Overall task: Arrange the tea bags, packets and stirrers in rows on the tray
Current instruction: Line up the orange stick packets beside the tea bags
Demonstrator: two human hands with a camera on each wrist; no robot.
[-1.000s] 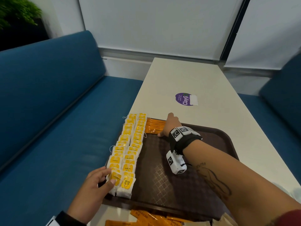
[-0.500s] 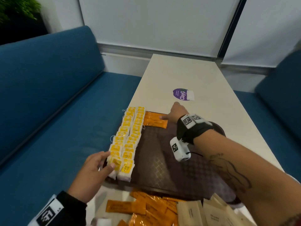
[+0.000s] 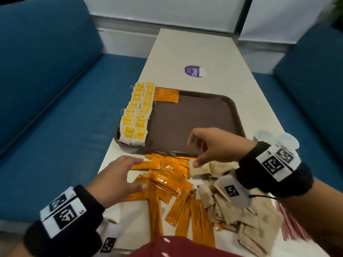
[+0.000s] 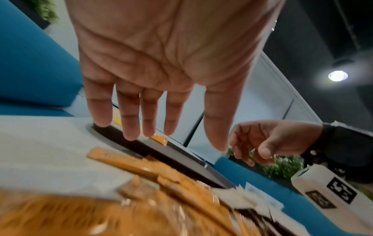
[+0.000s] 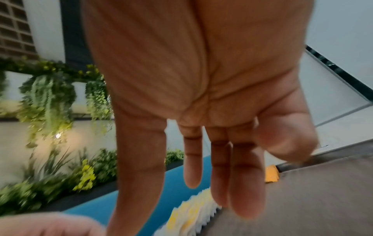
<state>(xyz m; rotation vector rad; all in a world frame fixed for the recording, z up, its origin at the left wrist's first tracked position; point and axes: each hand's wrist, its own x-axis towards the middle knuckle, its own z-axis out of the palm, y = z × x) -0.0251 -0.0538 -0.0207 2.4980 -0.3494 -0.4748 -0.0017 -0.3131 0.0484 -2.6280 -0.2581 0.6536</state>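
Presently: tea bags (image 3: 136,113), 2 rows at the tray (image 3: 194,123) 9 o'clock edge. Left hand (image 3: 118,179) spread flat, empty, over loose orange packets (image 3: 167,180) at 6 o'clock; right hand (image 3: 213,145) relaxed, empty. Stirrers (image 3: 291,225) at 4 o'clock. Step: packets; next, probably pinch 1.

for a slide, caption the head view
Both hands, left hand and right hand, reach open over loose orange packets below a tray lined with tea bags.

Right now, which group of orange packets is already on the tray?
The small stack of orange packets at the tray's far edge, beside the tea bag rows. The other orange packets lie loose in a heap on the table, off the tray.
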